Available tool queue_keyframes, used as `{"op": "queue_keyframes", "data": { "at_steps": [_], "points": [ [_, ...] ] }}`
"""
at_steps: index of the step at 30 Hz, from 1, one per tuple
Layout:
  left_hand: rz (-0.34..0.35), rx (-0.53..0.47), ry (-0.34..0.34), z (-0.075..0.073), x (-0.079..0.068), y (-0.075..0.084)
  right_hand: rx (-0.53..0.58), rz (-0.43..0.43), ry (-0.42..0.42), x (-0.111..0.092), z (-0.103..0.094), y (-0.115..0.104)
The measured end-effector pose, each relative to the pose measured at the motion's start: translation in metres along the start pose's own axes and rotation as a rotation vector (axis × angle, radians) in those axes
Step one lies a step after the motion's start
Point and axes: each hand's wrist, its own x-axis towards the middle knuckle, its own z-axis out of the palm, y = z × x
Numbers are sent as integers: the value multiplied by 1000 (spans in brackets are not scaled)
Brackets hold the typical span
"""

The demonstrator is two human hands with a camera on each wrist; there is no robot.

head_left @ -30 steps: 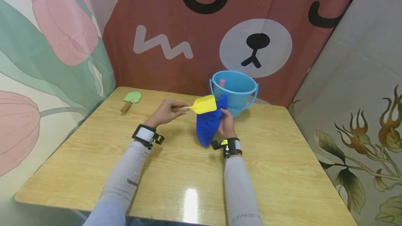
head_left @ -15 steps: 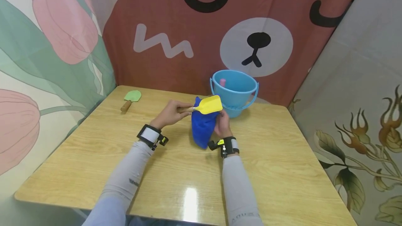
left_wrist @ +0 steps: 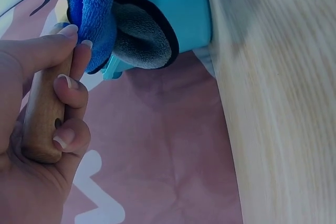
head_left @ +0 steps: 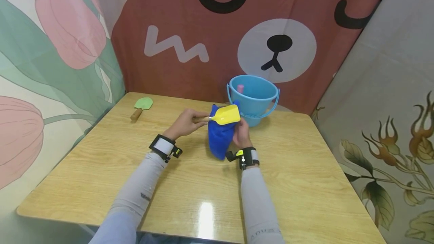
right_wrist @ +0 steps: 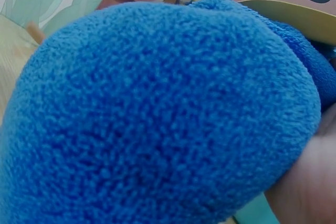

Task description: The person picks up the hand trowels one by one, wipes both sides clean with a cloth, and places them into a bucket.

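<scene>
By its wooden handle (left_wrist: 43, 111) my left hand (head_left: 184, 122) grips a small toy shovel (head_left: 226, 115) with a yellow blade, held above the table. The blade lies level over a blue fluffy cloth (head_left: 219, 137), which hangs below it and shows behind it. My right hand (head_left: 242, 134) holds this cloth at its right side; the fingers are partly hidden by the folds. In the left wrist view the cloth's grey side and dark edging show. The cloth (right_wrist: 157, 114) fills most of the right wrist view.
A light blue bucket (head_left: 258, 106) stands just behind the right hand, with a pink object (head_left: 240, 89) inside. At the back left of the wooden table (head_left: 190, 183) lies a green shovel (head_left: 144, 103) with a wooden handle. Printed curtains hang behind and at the sides.
Over the last second, my left hand has moved slightly right with the shovel. My right hand has brought the cloth left, beneath and behind the blade. Since half a second ago little has shifted.
</scene>
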Motion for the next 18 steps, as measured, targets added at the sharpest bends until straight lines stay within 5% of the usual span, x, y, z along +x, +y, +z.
{"op": "queue_keyframes", "data": {
  "at_steps": [18],
  "points": [
    [-72, 24, -63, -9, -3, -2, 17, 0, -76, -2, -5, -7]
  ]
}}
